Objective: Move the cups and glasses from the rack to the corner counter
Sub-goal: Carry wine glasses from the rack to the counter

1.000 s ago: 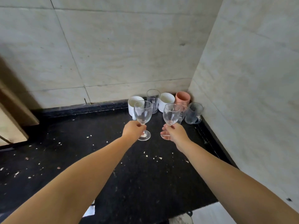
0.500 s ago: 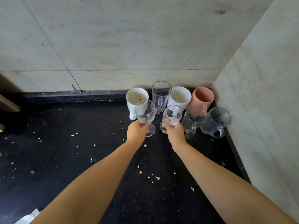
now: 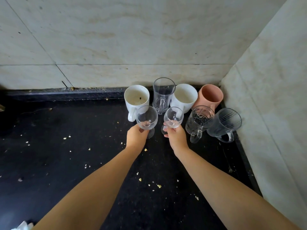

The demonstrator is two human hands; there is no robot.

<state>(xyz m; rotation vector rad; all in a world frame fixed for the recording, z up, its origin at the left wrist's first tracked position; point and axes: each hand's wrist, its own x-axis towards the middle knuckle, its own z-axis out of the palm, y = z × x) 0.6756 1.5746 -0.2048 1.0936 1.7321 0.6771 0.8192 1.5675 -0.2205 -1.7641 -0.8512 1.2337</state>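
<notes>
1. Nearest, two bare forearms reach forward over the black counter (image 3: 69, 163), which is strewn with pale crumbs.
2. The left hand (image 3: 136, 136) is closed around the stem of the left wine glass (image 3: 146, 118); the right hand (image 3: 176, 136) pinches the stem of the right wine glass (image 3: 173, 117) the same way. Both glasses stand upright.
3. A second ago the two glasses were carried higher and well short of the group; now they sit low, right at its front edge. The left glass's foot looks to be on or just above the counter, but I cannot tell whether either has touched down.
4. Just behind them stand a white mug (image 3: 136, 99), a clear glass mug (image 3: 163, 93), a second white mug (image 3: 185, 97) and a pink cup (image 3: 210, 96), set close to the wall.
5. To the right, an embossed glass mug (image 3: 198, 121) and a ribbed glass mug (image 3: 226, 124) stand beside each other near the corner.
6. My judgement: this pair is nearly delivered; what remains is to set them down and let go without knocking the neighbours. The rack is out of view, so how many items remain there is unknown.
</notes>
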